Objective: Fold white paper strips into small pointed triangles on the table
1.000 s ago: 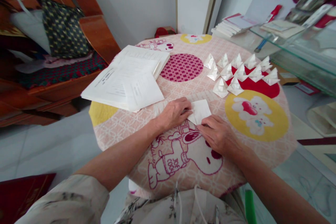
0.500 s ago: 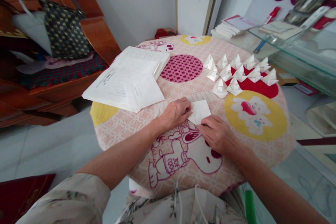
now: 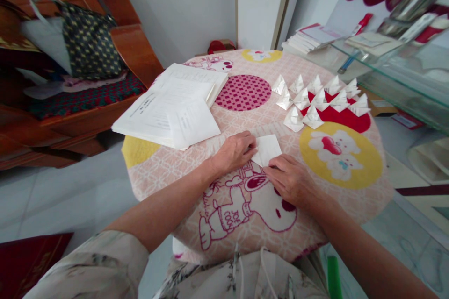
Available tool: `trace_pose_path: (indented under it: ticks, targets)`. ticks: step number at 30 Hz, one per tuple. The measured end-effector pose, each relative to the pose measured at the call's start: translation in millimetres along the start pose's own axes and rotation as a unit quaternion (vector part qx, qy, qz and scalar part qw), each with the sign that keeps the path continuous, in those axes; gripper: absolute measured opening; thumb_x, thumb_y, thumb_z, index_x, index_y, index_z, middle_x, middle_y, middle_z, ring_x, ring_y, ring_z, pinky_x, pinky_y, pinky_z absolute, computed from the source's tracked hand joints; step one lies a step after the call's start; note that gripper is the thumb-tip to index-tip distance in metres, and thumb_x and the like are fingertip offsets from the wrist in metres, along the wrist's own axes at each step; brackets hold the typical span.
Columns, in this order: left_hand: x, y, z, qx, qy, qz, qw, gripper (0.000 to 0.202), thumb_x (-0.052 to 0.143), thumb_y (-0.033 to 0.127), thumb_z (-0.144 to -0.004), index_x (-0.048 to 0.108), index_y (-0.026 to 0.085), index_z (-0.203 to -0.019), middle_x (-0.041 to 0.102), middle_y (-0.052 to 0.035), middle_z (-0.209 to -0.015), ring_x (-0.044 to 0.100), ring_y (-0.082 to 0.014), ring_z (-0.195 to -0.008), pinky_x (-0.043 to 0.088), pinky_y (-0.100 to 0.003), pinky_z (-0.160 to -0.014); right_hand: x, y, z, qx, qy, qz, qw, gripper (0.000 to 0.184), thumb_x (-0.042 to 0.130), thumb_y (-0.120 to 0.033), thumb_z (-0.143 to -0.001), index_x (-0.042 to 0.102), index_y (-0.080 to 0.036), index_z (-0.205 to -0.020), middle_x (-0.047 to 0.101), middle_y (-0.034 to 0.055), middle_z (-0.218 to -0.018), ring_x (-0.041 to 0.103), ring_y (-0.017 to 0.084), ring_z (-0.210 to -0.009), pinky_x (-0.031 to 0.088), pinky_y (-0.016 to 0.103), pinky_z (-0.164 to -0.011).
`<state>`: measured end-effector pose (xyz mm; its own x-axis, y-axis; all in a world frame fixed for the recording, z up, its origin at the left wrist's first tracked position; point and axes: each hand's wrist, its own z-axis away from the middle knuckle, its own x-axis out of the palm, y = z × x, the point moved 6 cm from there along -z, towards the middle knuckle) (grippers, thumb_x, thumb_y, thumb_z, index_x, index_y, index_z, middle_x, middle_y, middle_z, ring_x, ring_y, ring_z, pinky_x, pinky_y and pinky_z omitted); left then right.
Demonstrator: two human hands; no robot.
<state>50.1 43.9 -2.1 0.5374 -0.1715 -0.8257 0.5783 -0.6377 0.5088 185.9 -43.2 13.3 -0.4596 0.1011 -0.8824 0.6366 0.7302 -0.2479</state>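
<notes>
A small folded square of white paper (image 3: 267,149) lies flat on the patterned tablecloth (image 3: 168,173) in front of me. At its left edge my left hand (image 3: 236,150) has curled fingers closed on the paper. My right hand (image 3: 288,178) pinches the lower right corner with thumb and fingertips. Beyond it, to the right, several folded paper pieces (image 3: 320,98) with pointed peaks stand in rows. A stack of printed paper sheets (image 3: 150,107) lies to the left, with a loose folded sheet (image 3: 192,124) on top.
A glass shelf (image 3: 396,84) with papers, a red marker (image 3: 363,23) and metal containers stands close to the table's right side. On the left a wooden bench (image 3: 129,51) holds a dark patterned bag (image 3: 89,42). A white wall panel rises behind the table.
The camera view has shifted very slightly. Both hands and the folded paper keep nearly the same place.
</notes>
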Motion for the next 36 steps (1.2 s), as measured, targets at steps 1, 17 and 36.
trace_pose_path:
  ticks: [1, 17, 36]
  targets:
    - [0.1, 0.1, 0.0, 0.001, 0.0, 0.0, 1.0, 0.008, 0.058, 0.017, -0.09, 0.059, 0.016, -0.083, 0.059, -0.0032, -0.084, 0.057, -0.0172, -0.079, 0.047, -0.031, -0.076, -0.4, 0.2, 0.2, -0.002, 0.005, -0.002, 1.0, 0.024, 0.049, -0.013, -0.097, 0.072, -0.013, -0.088, 0.062, 0.0102, -0.084, 0.053, 0.023, -0.082, 0.047, 0.037, -0.076]
    - [-1.9, -2.0, 0.8, -0.006, 0.018, 0.026, 0.999, 0.006, 0.061, 0.016, -0.088, 0.061, 0.016, -0.082, 0.059, -0.0037, -0.088, 0.058, -0.0166, -0.081, 0.048, -0.03, -0.077, 5.7, -1.7, -4.1, 0.008, -0.028, 0.049, 0.998, 0.027, 0.047, -0.016, -0.099, 0.071, -0.015, -0.087, 0.058, 0.0096, -0.083, 0.05, 0.022, -0.082, 0.045, 0.036, -0.075]
    - [-6.4, -7.4, -2.2, -0.042, 0.051, 0.056, 0.996, 0.011, 0.068, 0.009, -0.078, 0.06, 0.015, -0.074, 0.061, -0.0029, -0.085, 0.057, -0.0141, -0.077, 0.049, -0.028, -0.071, 12.0, -5.0, -4.8, -0.031, -0.012, 0.028, 0.999, 0.023, 0.048, -0.012, -0.097, 0.071, -0.015, -0.096, 0.066, 0.017, -0.124, 0.055, 0.029, -0.121, 0.05, 0.049, -0.1]
